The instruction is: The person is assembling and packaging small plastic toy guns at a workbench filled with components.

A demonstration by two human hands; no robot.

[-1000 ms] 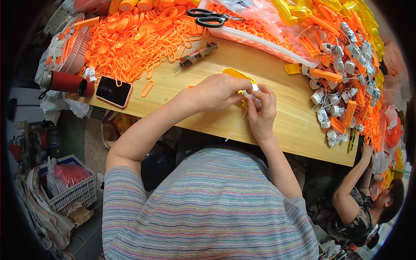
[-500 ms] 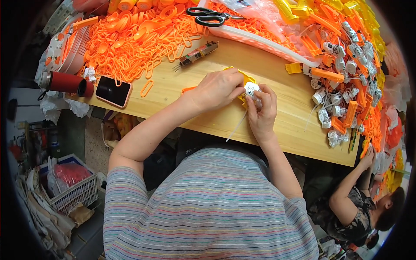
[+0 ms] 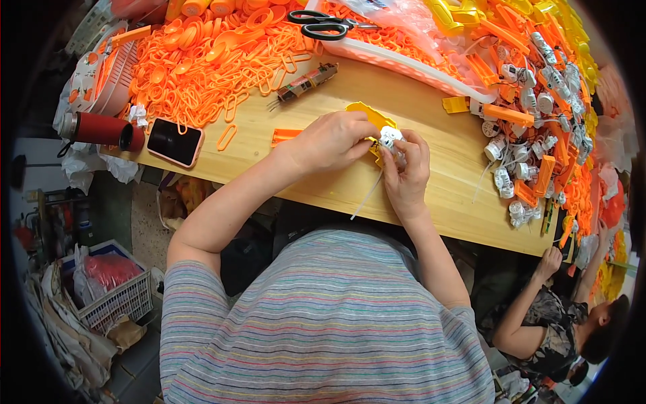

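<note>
White part: I have it (image 3: pixel 389 137) btwn the two hands, over the worktop (image 3: pixel 451 175), beside the yellow shell (image 3: pixel 363 110); can't tell if the two are joined.
R hand: (image 3: pixel 408 165) gripping the white part, thumb & fingertips on its R side.
L hand: (image 3: pixel 336 138) fingers bunched at the shell's L side; tips partly hidden, can't tell what, if anything, they grip.
Hold: I'd keep R steady as the anchor & let L do the fine work, tips only.
Pressure: light, imo; thin shell looks like it could flex.
Strand: white strand (image 3: pixel 366 196) slants twd the near edge; I'd keep it clear of fingers, no tugging.
Handwork qty: 1 white part, 1 shell, 1 strand.
Orange channel piece: (image 3: pixel 285 136) 1, by L wrist.
Tools: 1 pr black scissors (image 3: pixel 344 25), 1 dark tool (image 3: pixel 306 85).
Personal: 1 phone (image 3: pixel 173 142), 1 red flask (image 3: pixel 101 128).
Loose link: 1 orange link (image 3: pixel 224 135), near the phone.
Orange pile: (image 3: pixel 195 74) too many pcs to count.
R heap: mixed heap (image 3: pixel 531 114), 10+ white units, overlapping, no exact ct.
Co-worker: 1 clearly seen (image 3: pixel 545 330), far R.
</note>
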